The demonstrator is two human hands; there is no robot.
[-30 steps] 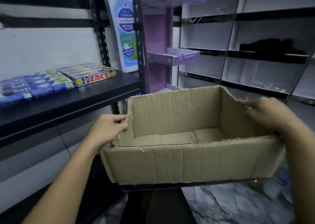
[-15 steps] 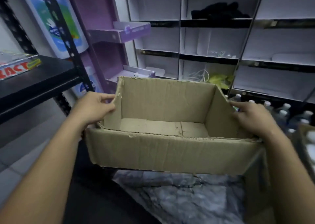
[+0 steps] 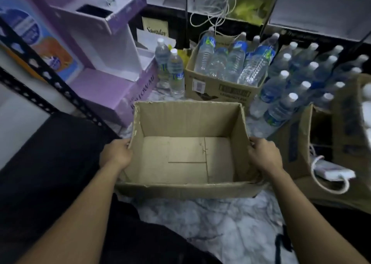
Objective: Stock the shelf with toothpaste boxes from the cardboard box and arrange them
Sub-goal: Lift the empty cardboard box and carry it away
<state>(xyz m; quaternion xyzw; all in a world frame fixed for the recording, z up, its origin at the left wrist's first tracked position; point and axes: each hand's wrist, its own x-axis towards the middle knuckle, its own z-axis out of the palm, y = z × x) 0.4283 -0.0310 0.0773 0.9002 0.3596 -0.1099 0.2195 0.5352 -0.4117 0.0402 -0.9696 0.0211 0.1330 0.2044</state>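
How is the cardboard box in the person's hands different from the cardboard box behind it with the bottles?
The plain brown cardboard box in front is empty; the printed cardboard box behind is packed with clear plastic water bottles. The left hand and right hand grip the plain box's side walls; nobody touches the printed box. The plain box's walls are bare; the printed box bears black lettering. Both are open-topped.

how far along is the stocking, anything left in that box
Done: the cardboard box is empty, bare bottom showing, so unloading looks finished. In hand: the left hand and right hand grip its side walls, low over the marble floor. Left: no toothpaste or shelf stock is in view, so arranging can't be judged.
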